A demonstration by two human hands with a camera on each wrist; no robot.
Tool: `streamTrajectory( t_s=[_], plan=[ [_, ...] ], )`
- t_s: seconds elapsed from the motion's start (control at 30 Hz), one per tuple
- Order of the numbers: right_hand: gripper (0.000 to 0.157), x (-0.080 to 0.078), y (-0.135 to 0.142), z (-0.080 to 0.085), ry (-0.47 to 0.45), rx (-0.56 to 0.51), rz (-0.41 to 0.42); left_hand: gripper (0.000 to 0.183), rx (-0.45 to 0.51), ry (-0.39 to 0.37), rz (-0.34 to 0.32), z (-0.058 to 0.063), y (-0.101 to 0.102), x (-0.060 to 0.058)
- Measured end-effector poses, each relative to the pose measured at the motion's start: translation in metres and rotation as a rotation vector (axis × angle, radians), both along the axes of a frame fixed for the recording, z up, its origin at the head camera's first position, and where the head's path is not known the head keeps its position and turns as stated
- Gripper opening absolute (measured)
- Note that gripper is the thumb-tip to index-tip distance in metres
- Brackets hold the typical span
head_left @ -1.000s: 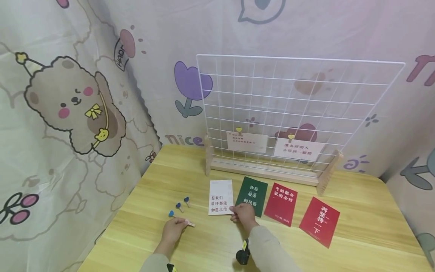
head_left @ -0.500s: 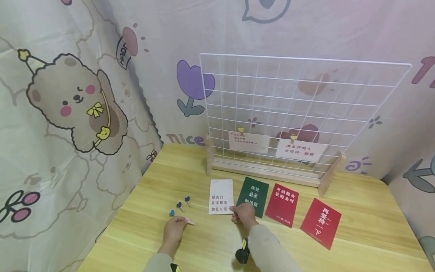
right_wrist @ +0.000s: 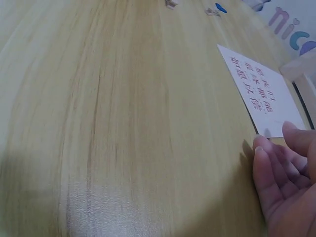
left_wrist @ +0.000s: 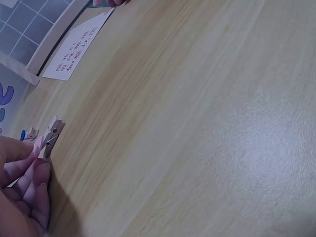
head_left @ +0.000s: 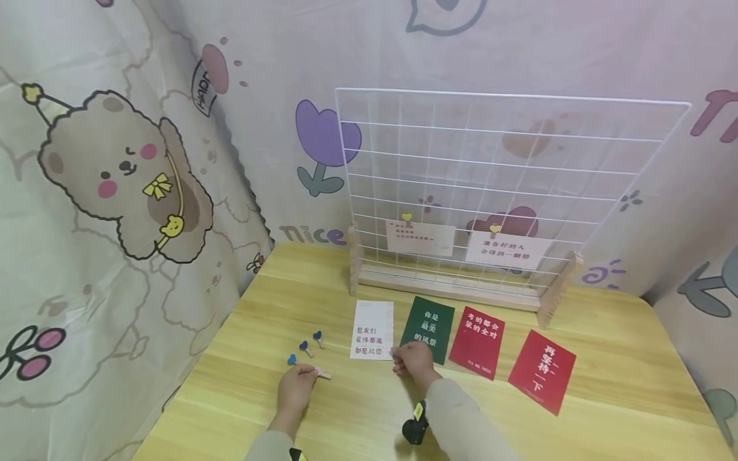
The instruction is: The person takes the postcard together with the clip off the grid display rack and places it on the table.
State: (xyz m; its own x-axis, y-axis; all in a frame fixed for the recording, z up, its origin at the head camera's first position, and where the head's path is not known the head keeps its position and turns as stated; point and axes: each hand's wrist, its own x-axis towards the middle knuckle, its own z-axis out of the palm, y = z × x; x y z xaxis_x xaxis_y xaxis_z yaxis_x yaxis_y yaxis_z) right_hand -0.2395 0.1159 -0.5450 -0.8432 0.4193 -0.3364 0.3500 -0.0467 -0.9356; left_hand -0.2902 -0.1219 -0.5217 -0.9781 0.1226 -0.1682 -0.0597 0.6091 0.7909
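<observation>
My left hand [head_left: 296,387] pinches a small wooden clothespin [left_wrist: 54,136] with a pink end between thumb and fingertips. The clothespin is just above or touching the tabletop; I cannot tell which. Close beyond this hand lie three more clothespins topped with blue hearts, the nearest light blue [head_left: 292,360], the others dark blue [head_left: 303,346]. My right hand [head_left: 416,362] holds the lower right corner of a white card [right_wrist: 261,91] with Chinese lettering, thumb over the card and curled fingers at its edge. A green card [head_left: 432,317] lies partly behind the right hand.
Two red cards [head_left: 477,342] lie further right on the wooden table [head_left: 357,416]. Behind stands a white wire grid [head_left: 478,186] on a wooden base [head_left: 450,291]. Two white cards [head_left: 507,251] hang on it from clothespins with yellow hearts. A printed curtain [head_left: 259,51] encloses the table.
The view shifts slightly with the head. Both hands stay almost in place, the left with the clothespin and the right at the white card's corner.
</observation>
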Motion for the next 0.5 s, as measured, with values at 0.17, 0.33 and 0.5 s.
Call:
streamTrajectory(
  t_s=[0.17, 0.33, 0.5],
  plan=[
    [0.018, 0.004, 0.001, 0.004, 0.025, -0.063, 0.068, 0.020, 0.002, -0.022, -0.007, 0.001, -0.003, 0.001],
    [0.015, 0.009, 0.006, 0.007, 0.016, -0.075, 0.085, 0.022, 0.011, -0.042, -0.009, 0.002, -0.006, 0.000],
    [0.017, 0.010, 0.012, 0.009, 0.025, -0.042, 0.066, 0.024, 0.029, -0.034, -0.012, 0.008, -0.006, -0.003]
  ],
)
